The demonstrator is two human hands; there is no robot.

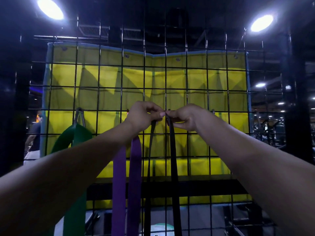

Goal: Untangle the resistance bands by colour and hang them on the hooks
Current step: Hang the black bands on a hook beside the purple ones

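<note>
— Where was the black band (pixel 173 150)?
— Up at the wire grid (pixel 197 79), both hands pinching its top; left hand (pixel 142 116) and right hand (pixel 185 117) nearly touched.
— The others?
— The purple band (pixel 127 176) and the green band (pixel 75 138) hung leftward, the green from a hook (pixel 78 110).

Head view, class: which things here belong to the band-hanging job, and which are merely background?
Job: black band, pinched by left hand and right hand; purple band; green band; hooks; wire grid.

Background: yellow mat; ceiling lights; bystander.
</note>
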